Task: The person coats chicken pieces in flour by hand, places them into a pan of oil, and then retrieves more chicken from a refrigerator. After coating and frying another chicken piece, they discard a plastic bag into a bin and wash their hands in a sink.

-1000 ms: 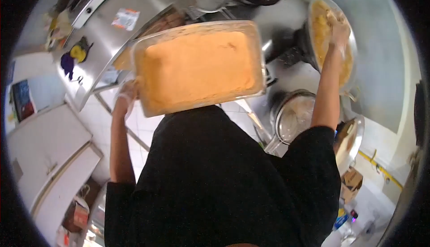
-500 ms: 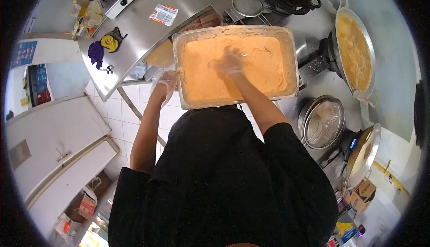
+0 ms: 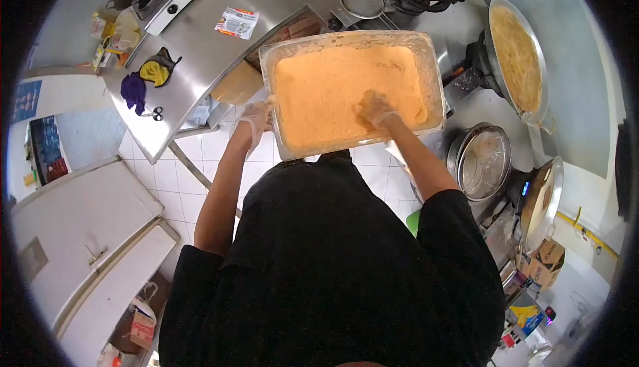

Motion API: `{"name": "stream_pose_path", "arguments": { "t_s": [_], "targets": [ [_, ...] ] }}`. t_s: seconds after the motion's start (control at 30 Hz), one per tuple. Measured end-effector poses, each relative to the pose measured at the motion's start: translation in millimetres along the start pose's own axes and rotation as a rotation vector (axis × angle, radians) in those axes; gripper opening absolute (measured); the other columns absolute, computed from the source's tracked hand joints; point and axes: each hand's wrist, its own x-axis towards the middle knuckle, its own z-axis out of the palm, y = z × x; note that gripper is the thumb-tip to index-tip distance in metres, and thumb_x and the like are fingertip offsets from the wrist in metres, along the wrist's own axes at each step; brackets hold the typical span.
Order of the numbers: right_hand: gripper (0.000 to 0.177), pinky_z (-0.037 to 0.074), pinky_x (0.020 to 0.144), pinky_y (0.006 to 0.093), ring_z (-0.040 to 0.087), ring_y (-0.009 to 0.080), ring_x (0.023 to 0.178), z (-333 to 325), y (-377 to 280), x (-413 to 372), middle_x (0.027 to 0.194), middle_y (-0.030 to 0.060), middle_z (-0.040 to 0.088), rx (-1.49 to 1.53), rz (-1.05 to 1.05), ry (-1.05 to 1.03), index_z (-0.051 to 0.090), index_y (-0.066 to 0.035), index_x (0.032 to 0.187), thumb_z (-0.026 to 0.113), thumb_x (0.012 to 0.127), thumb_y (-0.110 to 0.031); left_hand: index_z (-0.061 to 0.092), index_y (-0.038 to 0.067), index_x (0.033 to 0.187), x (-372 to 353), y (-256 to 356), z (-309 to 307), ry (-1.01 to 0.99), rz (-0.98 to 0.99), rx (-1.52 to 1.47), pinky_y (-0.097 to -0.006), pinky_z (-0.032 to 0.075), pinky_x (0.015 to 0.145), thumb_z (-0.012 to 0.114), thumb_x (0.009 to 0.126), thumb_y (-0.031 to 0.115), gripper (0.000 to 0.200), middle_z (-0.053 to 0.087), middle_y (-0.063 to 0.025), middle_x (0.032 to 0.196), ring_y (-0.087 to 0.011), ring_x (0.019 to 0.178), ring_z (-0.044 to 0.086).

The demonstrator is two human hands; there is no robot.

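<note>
one tub (image 3: 434, 67), left hand (image 3: 254, 121) clamped on side, right hand (image 3: 379, 111) in powder (image 3: 326, 91), fingers unclear

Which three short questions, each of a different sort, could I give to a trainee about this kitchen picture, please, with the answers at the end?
1. True or false: the left hand is at the outer side of the tub.
2. Where is the right hand?
A) On the round sieve
B) In the orange powder
C) On the cardboard box
3. Fill in the colour: the scissors lie on the steel counter, next to a ____ cloth.

Key: 1 true; 2 B; 3 purple.
</note>
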Motion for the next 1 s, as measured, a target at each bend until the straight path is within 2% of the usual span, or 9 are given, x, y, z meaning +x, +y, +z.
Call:
{"name": "stream_pose_path", "arguments": {
  "t_s": [0.07, 0.33, 0.43, 0.5, 0.57, 0.67, 0.73, 0.83, 1.0],
  "targets": [
    [0.067, 0.041, 0.102, 0.0473, 0.049, 0.0416, 0.124, -108.6, -126.4, -30.8, 0.13, 0.0264, 0.053, 0.128, 0.236, -0.16, 0.056, -0.006, 0.128, 0.061, 0.082, -0.054, 0.055, 0.004, 0.124, 1.5, 2.4, 4.5, 0.062, -0.064, -0.062, -0.0348, 0.052, 0.069, 0.059, 0.095, 0.043, 0.049, 0.062, -0.0116, 0.105, -0.0209, 0.085, 0.061],
    [0.103, 0.038, 0.108, 0.044, 0.044, 0.0422, 0.132, -85.0, -201.5, 29.5, 0.146, 0.0285, 0.041, 0.527, 0.541, -0.036, 0.032, 0.002, 0.147, 0.072, 0.071, -0.055, 0.053, 0.002, 0.124, -10.7, 37.9, 11.1, 0.05, -0.102, 0.012, -0.0344, 0.053, 0.078, 0.053, 0.097, 0.045, 0.05, 0.059, -0.0119, 0.104, -0.0227, 0.089, 0.06],
    [0.083, 0.042, 0.104, 0.0426, 0.051, 0.0365, 0.126, -83.1, -191.2, 30.6, 0.137, 0.0241, 0.053, 0.883, 0.383, 0.005, 0.046, 0.0, 0.14, 0.073, 0.076, -0.046, 0.054, 0.001, 0.123, -4.8, 37.4, 7.7, 0.048, -0.109, 0.046, -0.0347, 0.053, 0.08, 0.052, 0.096, 0.046, 0.052, 0.058, -0.0134, 0.104, -0.0232, 0.091, 0.06],
    [0.055, 0.048, 0.096, 0.0402, 0.062, 0.0348, 0.11, -56.5, -134.5, 41.9, 0.122, 0.0204, 0.064, 1.023, 0.225, 0.409, 0.061, -0.005, 0.126, 0.071, 0.08, -0.035, 0.054, 0.0, 0.122, -5.1, 41.6, 7.5, 0.035, -0.092, 0.051, -0.0347, 0.053, 0.081, 0.053, 0.096, 0.046, 0.052, 0.058, -0.0143, 0.104, -0.0234, 0.092, 0.06],
    [0.028, 0.054, 0.083, 0.0391, 0.067, 0.0365, 0.093, -28.2, -80.6, 29.0, 0.11, 0.0171, 0.069, 0.23, 0.176, 0.608, 0.071, -0.01, 0.107, 0.066, 0.084, -0.025, 0.06, -0.003, 0.115, -8.6, 48.4, 12.3, 0.093, -0.087, 0.035, -0.035, 0.053, 0.072, 0.06, 0.092, 0.046, 0.054, 0.064, -0.0136, 0.094, -0.0208, 0.078, 0.063],
    [0.021, 0.055, 0.073, 0.0399, 0.068, 0.0362, 0.084, -94.9, -94.6, -32.7, 0.1, 0.0169, 0.07, -0.189, 0.051, 0.426, 0.071, -0.011, 0.102, 0.062, 0.086, -0.02, 0.054, -0.001, 0.124, -11.6, 59.8, 18.6, 0.096, -0.182, 0.102, -0.0359, 0.051, 0.081, 0.054, 0.094, 0.047, 0.057, 0.059, -0.0145, 0.106, -0.0235, 0.093, 0.06],
    [0.016, 0.055, 0.067, 0.0405, 0.068, 0.0324, 0.078, -118.4, -103.8, -53.7, 0.088, 0.0163, 0.069, 0.204, 0.325, 0.425, 0.071, -0.01, 0.096, 0.061, 0.086, -0.017, 0.054, -0.002, 0.125, -9.7, 53.4, 17.0, 0.082, -0.163, 0.086, -0.0362, 0.051, 0.08, 0.054, 0.094, 0.047, 0.057, 0.059, -0.0145, 0.107, -0.0237, 0.092, 0.06],
    [0.026, 0.052, 0.072, 0.045, 0.065, 0.038, 0.083, 20.8, -6.1, -11.1, 0.087, 0.0186, 0.067, -0.047, 0.22, 0.484, 0.068, -0.008, 0.088, 0.061, 0.087, -0.034, 0.054, -0.002, 0.125, -9.7, 46.5, 20.0, 0.081, -0.144, 0.051, -0.0364, 0.051, 0.08, 0.053, 0.095, 0.046, 0.056, 0.06, -0.0139, 0.107, -0.0235, 0.091, 0.06],
    [0.027, 0.053, 0.076, 0.0437, 0.065, 0.0363, 0.086, -52.1, -56.8, -40.2, 0.091, 0.0188, 0.067, 0.433, 0.354, 0.473, 0.069, -0.007, 0.092, 0.061, 0.087, -0.032, 0.058, 0.003, 0.121, -0.9, 24.6, 19.0, 0.186, -0.079, -0.001, -0.0331, 0.053, 0.07, 0.057, 0.094, 0.04, 0.045, 0.063, -0.011, 0.099, -0.0207, 0.08, 0.063]
  ]
}}
